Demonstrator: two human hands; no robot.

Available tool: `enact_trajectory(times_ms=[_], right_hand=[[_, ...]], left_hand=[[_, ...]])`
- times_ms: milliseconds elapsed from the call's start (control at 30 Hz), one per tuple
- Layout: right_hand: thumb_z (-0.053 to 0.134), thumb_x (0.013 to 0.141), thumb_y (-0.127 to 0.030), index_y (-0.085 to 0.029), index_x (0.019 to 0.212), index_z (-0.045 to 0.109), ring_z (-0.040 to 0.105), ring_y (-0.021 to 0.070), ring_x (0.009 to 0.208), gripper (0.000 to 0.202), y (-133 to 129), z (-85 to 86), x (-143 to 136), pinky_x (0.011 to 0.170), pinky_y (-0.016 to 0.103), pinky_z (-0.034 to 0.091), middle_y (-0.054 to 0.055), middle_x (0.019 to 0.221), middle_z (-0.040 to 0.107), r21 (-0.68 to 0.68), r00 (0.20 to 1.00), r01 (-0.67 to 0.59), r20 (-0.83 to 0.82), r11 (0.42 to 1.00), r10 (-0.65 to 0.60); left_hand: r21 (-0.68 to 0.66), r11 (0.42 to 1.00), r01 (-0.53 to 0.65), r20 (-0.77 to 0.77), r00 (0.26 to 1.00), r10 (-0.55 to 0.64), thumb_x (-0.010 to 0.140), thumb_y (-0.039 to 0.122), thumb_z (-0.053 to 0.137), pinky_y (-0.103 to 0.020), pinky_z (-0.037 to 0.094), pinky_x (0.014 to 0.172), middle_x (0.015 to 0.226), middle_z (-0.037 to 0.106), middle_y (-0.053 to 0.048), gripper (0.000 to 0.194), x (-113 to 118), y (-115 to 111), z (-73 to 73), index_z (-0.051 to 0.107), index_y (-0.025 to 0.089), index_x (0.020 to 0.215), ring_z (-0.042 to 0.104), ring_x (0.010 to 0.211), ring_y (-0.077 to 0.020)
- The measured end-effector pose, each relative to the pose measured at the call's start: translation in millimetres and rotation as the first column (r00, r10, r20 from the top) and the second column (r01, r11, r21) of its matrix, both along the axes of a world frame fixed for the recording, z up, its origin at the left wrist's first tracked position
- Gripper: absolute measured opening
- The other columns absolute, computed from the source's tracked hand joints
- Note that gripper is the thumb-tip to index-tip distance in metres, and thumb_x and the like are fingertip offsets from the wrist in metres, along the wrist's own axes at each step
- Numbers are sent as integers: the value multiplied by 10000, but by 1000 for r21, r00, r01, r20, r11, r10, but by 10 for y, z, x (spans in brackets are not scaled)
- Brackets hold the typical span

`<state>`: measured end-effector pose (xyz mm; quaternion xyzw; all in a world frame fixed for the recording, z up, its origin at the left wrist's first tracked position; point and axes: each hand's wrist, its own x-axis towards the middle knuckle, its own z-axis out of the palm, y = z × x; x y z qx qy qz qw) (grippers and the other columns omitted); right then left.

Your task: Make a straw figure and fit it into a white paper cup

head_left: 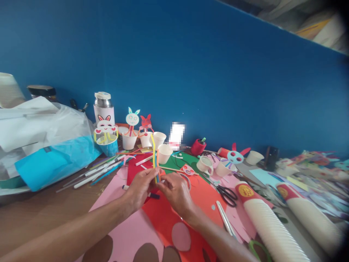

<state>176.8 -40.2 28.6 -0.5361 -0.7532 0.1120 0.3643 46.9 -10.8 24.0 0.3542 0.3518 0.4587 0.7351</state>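
Note:
My left hand [141, 186] is closed, pinching a small upright bunch of drinking straws. A yellow straw [153, 153] rises tallest, its top bent, with an orange straw [157, 159] beside it and a bit of blue low between the fingers. My right hand [176, 191] is also closed, its thumb and fingertips on the lower part of the same straws. Just behind them stands a white paper cup [164, 154]. Red paper [160, 207] lies beneath the hands, and a dark-capped marker [154, 195] is partly hidden under the left one.
Paper-cup rabbit figures [132, 119] line the blue wall, near a thermos [103, 109]. Black scissors [228, 194], a white craft knife [225, 219] and stacked paper cups [267, 222] lie to the right. Several markers [95, 177] and a plastic bag [68, 120] are left.

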Motion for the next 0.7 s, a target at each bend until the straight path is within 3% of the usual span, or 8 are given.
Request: enact_trajectory(times_ms=[467,700], right_hand=[[578,784,-276,-194,696,639,487,145,630,135,27,-34,39,629,262,317,8,640,596,20,1000,-12,19,1000,12],[587,776,-245,-188,665,613,486,147,639,127,29,-29,40,631,259,307,9,632,580,20,998,-13,60,1000,12]], left_hand=[[-53,991,119,-49,991,-122,688,442,628,-273,496,487,650,579,-8,306,-51,-16,20,598,157,795,575,578,-139],[-56,989,136,-69,988,-140,695,428,627,-278,485,498,620,586,-3,289,-52,-4,14,613,155,790,571,545,-135]])
